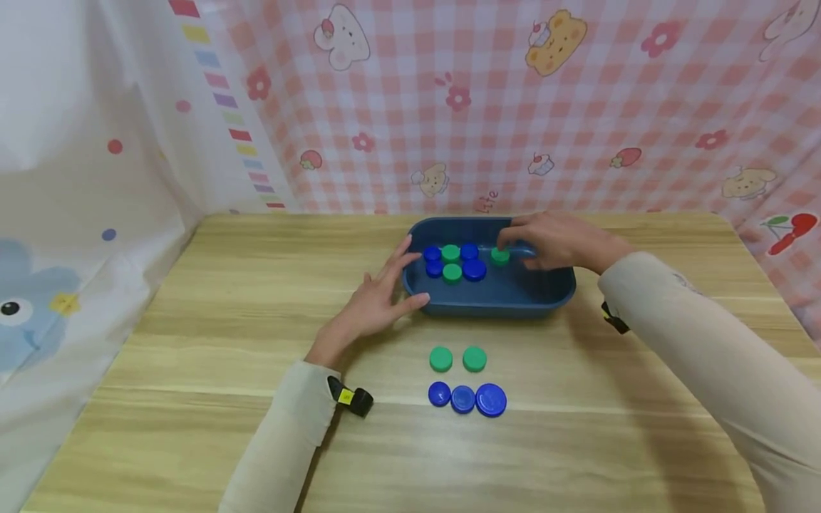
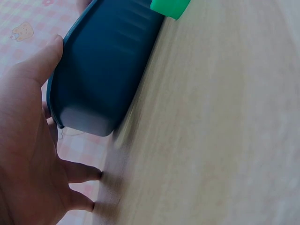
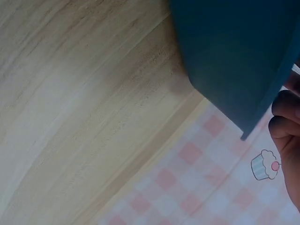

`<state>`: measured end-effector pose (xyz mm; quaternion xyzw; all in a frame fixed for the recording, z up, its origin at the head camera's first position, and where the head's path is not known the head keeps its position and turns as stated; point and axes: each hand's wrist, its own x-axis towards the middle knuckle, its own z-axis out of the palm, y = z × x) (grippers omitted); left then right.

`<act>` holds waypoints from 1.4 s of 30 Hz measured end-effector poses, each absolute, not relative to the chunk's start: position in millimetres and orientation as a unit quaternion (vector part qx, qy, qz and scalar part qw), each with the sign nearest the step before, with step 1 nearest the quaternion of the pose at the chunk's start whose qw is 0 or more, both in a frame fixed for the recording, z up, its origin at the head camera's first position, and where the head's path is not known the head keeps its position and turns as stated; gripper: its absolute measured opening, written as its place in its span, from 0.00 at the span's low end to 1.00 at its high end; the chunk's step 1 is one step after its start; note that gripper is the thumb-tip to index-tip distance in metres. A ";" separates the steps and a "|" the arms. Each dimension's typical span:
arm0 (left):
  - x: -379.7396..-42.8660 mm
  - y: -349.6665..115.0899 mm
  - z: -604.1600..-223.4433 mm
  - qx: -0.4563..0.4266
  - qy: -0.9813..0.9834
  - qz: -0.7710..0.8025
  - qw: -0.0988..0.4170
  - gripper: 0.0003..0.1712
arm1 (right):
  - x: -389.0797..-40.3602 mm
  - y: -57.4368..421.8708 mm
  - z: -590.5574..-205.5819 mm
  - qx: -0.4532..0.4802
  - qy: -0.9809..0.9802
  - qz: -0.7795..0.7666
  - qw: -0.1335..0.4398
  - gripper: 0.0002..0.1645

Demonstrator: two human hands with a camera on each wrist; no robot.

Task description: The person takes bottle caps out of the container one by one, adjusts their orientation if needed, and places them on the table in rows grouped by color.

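A dark blue tray (image 1: pixel 487 310) stands on the table with blue and green bottle caps inside. My left hand (image 1: pixel 378 296) is at its left end, fingers spread; in the left wrist view the thumb (image 2: pixel 49 54) lies against the rim and two fingertips reach down to the table. My right hand (image 1: pixel 558 242) reaches over the tray's right side. Its index fingertip touches a green cap (image 1: pixel 500 257), while the thumb stands apart from that cap. Left of it are blue caps (image 1: pixel 474 270) and green caps (image 1: pixel 452 273) in two rows. The right wrist view hides the fingertips behind the tray wall.
In front of the tray, two green caps (image 1: pixel 440 359) lie side by side on the wooden table (image 1: pixel 577 427). Nearer still are three blue caps (image 1: pixel 463 400) in a row. A pink checked cloth (image 1: pixel 410 107) hangs behind the table's far edge.
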<state>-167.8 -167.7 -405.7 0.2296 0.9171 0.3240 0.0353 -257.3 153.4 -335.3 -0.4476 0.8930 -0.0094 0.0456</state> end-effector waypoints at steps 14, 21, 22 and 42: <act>-168.6 -167.8 -406.4 0.230 0.915 0.329 0.038 0.47 | -265.4 136.8 -343.7 -0.416 0.903 0.037 0.101 0.26; -168.5 -168.3 -406.8 0.230 0.914 0.333 0.038 0.46 | -267.6 135.4 -347.0 -0.417 0.900 0.033 0.118 0.26; -168.7 -168.3 -407.1 0.230 0.914 0.332 0.038 0.46 | -267.3 135.4 -347.0 -0.416 0.900 0.032 0.123 0.26; -167.8 -167.5 -406.2 0.226 0.915 0.331 0.043 0.43 | -268.3 140.7 -350.0 -0.432 0.889 0.020 0.152 0.23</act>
